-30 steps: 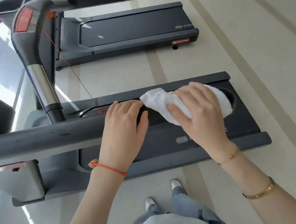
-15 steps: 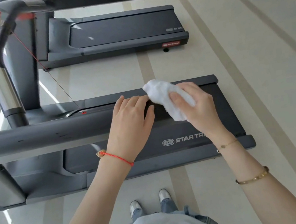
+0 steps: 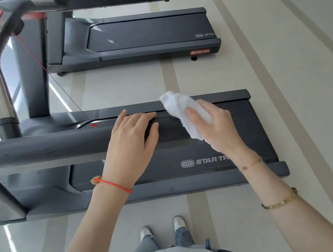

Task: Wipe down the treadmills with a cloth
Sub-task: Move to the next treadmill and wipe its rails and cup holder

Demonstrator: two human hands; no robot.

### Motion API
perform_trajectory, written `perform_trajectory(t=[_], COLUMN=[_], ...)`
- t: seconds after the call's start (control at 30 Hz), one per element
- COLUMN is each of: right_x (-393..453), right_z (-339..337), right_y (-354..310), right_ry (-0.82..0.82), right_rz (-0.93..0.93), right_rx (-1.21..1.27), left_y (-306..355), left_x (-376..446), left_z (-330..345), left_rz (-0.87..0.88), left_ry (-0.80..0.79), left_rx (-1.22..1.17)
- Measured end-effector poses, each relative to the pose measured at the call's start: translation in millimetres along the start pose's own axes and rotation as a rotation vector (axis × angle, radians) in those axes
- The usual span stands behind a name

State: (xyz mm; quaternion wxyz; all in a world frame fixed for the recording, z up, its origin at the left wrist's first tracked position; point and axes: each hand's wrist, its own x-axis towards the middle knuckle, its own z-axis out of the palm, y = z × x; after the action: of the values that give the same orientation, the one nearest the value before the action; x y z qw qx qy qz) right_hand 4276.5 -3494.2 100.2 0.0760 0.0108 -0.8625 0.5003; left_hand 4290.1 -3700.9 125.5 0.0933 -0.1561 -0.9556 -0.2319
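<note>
Two hands are working at the near treadmill's handrail (image 3: 34, 149): the left hand (image 3: 130, 144) is resting flat on its end, fingers straight and together, while the right hand (image 3: 216, 126) is gripping a bunched white cloth (image 3: 180, 107) just beyond that end, above the belt (image 3: 246, 126).

white cloth (image 3: 182, 110), dark grey treadmill (image 3: 192, 184)

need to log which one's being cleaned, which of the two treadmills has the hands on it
The near treadmill, the one closest to the person's feet. The left hand rests on its handrail and the right hand holds the white cloth there. The far treadmill is untouched.
</note>
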Motion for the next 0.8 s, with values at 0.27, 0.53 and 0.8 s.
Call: perform_trajectory(t=[0.27, 0.53, 0.8], right_x=[-15, 3, 10], right_z=[16, 63, 157], right_y=[-15, -53, -113], right_ry=[0.021, -0.026, -0.081], right_rz=[-0.425, -0.483, -0.474], right_rx=[-0.391, -0.676, -0.703], left_y=[-11, -64, -155], left_x=[-8, -32, -56], left_z=[-4, -36, -90], left_rz=[-0.013, -0.072, -0.117], left_ry=[0.039, 0.148, 0.176], left_rx=[-0.007, 0.007, 0.059])
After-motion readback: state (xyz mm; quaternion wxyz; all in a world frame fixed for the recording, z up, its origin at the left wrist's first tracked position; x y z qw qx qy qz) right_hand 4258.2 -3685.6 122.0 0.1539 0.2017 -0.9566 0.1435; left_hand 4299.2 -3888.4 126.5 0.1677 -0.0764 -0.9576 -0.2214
